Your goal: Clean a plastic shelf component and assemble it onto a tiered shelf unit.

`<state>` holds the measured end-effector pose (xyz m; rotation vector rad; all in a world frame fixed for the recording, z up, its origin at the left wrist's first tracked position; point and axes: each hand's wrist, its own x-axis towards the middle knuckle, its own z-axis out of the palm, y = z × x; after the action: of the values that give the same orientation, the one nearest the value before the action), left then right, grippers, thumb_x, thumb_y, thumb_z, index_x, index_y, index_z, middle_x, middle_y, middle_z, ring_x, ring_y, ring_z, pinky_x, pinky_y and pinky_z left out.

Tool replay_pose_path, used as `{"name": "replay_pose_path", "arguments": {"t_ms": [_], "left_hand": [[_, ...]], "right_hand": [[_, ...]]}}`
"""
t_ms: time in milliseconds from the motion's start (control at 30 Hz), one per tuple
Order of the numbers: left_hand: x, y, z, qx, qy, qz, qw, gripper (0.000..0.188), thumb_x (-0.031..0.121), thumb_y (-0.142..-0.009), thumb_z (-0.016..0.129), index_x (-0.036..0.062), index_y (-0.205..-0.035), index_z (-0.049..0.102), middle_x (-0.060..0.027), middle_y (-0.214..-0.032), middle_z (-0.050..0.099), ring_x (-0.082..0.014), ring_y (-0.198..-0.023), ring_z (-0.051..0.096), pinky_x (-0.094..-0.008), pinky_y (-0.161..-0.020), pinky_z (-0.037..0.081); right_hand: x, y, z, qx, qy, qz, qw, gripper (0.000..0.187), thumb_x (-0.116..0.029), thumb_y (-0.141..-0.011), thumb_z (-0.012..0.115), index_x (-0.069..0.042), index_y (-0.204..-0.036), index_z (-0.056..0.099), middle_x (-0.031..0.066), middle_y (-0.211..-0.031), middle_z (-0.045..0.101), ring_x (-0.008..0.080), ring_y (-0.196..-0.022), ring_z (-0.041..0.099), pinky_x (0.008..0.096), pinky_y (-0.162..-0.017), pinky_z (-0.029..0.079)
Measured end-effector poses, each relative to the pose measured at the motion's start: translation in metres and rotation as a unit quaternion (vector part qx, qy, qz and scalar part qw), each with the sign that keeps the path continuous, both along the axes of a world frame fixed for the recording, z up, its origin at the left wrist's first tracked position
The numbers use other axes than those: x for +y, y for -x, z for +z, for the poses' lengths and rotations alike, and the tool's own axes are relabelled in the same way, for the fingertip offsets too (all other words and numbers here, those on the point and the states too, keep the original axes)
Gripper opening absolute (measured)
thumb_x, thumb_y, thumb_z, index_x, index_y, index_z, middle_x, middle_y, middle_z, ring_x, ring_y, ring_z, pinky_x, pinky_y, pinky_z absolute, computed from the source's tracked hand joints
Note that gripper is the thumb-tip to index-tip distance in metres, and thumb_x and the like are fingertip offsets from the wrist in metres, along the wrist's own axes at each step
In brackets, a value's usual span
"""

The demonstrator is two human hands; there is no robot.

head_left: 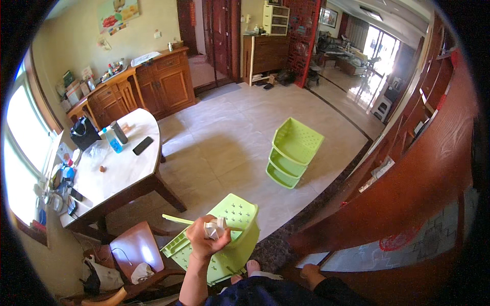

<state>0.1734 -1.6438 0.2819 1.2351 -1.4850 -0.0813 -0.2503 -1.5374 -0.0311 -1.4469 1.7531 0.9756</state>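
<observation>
Left hand: grasping a small white piece, curled closed around it, raised over the near rack
White piece: in the left hand, partly covered by it, exact kind too small to tell
Bar: long, thin and green, passing behind the left hand and showing to both sides of it; gripped as well or not, cannot tell
Right hand: low and well apart from the left hand, just beside a wood strip; open, bent or holding something, cannot tell
Near rack: light green with cut-out holes, below the left hand, close to a bare foot
Far rack: same green, three tiers, upright on the floor, well apart from both hands
Chair: left of the near rack
Table: beyond the chair, bearing a black phone, a blue bottle and a grey flask
</observation>
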Motion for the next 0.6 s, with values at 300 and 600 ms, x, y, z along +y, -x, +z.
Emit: {"name": "replay_pose_path", "arguments": {"t_ms": [300, 600], "left_hand": [[0.018, 0.002, 0.007, 0.014, 0.017, 0.004, 1.000, 0.033, 0.024, -0.066, 0.080, 0.0018, -0.081, 0.061, -0.0081, -0.063, 0.062, -0.0215, -0.053, 0.063, -0.0301, -0.053, 0.050], [0.030, 0.005, 0.014, 0.034, 0.036, -0.033, 0.998, 0.033, 0.023, -0.067, 0.080, 0.0020, -0.082, 0.061, -0.0075, -0.065, 0.064, -0.0204, -0.055, 0.064, -0.0295, -0.054, 0.051]], "right_hand": [[0.033, 0.002, -0.029, -0.006, 0.182, -0.023, 0.983, 0.035, -0.031, -0.079, 0.063, -0.008, -0.102, 0.072, 0.0169, -0.106, 0.069, 0.0358, -0.102, 0.066, 0.0497, -0.082, 0.052], [0.035, 0.011, -0.021, 0.115, 0.218, 0.022, 0.969, 0.042, -0.036, -0.078, 0.064, -0.010, -0.110, 0.070, 0.0183, -0.120, 0.063, 0.0340, -0.115, 0.058, 0.0515, -0.098, 0.039]]}}
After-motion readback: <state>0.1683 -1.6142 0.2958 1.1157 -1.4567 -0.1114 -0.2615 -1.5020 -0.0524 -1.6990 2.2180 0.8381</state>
